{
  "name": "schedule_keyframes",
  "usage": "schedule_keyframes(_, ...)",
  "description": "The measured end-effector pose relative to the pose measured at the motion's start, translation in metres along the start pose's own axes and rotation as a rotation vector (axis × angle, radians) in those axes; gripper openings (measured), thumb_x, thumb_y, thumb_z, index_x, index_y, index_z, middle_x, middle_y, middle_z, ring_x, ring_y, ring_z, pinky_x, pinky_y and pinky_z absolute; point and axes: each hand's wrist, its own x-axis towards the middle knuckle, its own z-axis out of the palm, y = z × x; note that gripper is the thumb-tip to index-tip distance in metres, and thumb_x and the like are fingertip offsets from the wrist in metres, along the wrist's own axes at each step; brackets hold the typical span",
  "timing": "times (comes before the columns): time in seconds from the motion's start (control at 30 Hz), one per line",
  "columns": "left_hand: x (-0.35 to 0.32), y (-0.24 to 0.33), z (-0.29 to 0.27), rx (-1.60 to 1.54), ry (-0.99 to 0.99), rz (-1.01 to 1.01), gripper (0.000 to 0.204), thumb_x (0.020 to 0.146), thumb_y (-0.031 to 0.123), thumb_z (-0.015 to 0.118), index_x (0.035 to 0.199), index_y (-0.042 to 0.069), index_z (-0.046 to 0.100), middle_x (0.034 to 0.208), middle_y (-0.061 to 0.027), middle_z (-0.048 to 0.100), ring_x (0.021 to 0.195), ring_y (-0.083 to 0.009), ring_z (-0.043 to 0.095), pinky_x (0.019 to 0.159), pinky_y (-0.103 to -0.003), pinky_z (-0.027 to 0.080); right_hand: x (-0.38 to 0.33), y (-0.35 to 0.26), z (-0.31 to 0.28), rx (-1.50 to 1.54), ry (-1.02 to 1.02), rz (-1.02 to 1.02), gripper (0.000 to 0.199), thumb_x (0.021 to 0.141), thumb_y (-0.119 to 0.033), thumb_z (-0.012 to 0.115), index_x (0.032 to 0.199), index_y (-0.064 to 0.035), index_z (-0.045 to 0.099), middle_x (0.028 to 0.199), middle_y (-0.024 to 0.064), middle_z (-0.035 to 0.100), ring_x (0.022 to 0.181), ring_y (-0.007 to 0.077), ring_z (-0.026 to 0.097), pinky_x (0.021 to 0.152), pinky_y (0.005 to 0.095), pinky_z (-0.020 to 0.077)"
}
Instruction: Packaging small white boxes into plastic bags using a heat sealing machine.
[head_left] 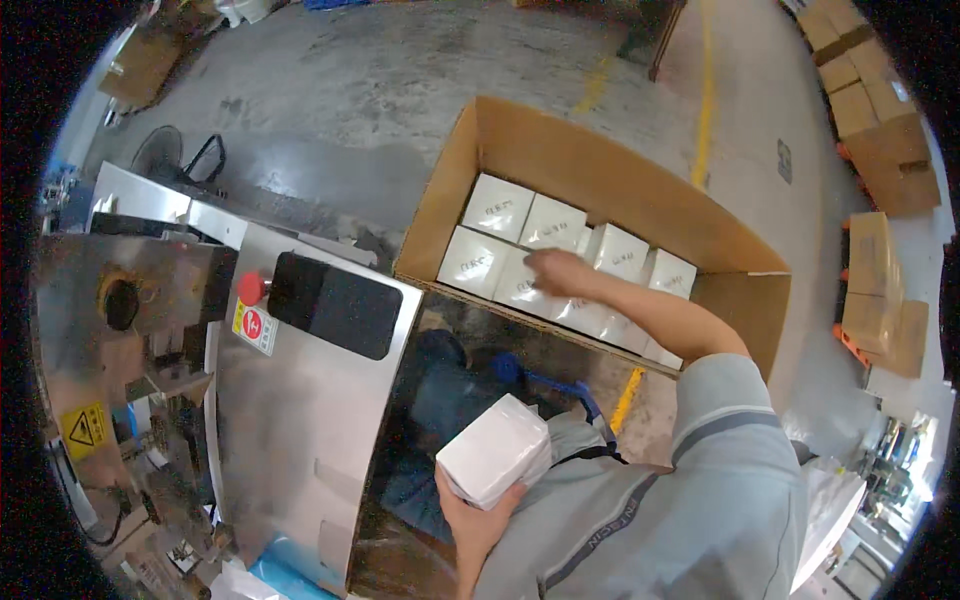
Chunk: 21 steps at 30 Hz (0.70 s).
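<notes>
The left hand (478, 512) grips a white box (494, 450) from below, near the body, beside a steel machine (300, 420) on the left. The right hand (558, 270) reaches far into the open cardboard carton (600, 170), fingers resting on the packed white boxes (497, 208) (its grip can't be made out).

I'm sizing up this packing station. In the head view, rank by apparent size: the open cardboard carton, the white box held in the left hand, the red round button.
1. Open cardboard carton, by far the largest.
2. White box in the left hand; nearness to the camera enlarges it.
3. Red round button, smallest.
</notes>
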Motion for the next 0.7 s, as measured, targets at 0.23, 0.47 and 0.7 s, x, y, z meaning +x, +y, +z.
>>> schedule_keyframes(0.23,0.006,0.01,0.004,-0.07,-0.032,-0.014,0.097,0.06,0.014,0.093,0.138,-0.004,0.038,0.126,-0.0169,0.056,0.114,-0.0237,0.056,0.098,-0.037,0.045,0.011,0.023,0.0,0.166,-0.186,0.042,0.091,0.066,-0.053,0.085,0.128,0.0068,0.055,0.126,0.0278,0.061,0.116,0.0404,0.059,0.099,0.0432,0.0473)
schedule_keyframes(0.47,0.004,0.001,0.001,-0.043,-0.022,-0.004,0.096,0.06,0.013,0.093,0.137,-0.003,0.038,0.125,-0.016,0.057,0.114,-0.0234,0.056,0.099,-0.037,0.044,0.015,0.045,0.0,0.374,-0.294,0.088,0.095,0.059,-0.05,0.091,0.13,0.0041,0.057,0.126,0.0229,0.064,0.115,0.0328,0.062,0.099,0.0384,0.0474)
schedule_keyframes(0.7,0.005,-0.002,-0.002,-0.053,-0.041,0.015,0.097,0.06,0.013,0.093,0.138,-0.003,0.037,0.126,-0.0163,0.056,0.115,-0.0236,0.056,0.1,-0.037,0.044,-0.027,0.02,-0.021,0.443,0.005,0.149,0.092,0.063,-0.039,0.09,0.136,0.0009,0.051,0.122,0.0191,0.063,0.114,0.0297,0.061,0.099,0.0359,0.0472)
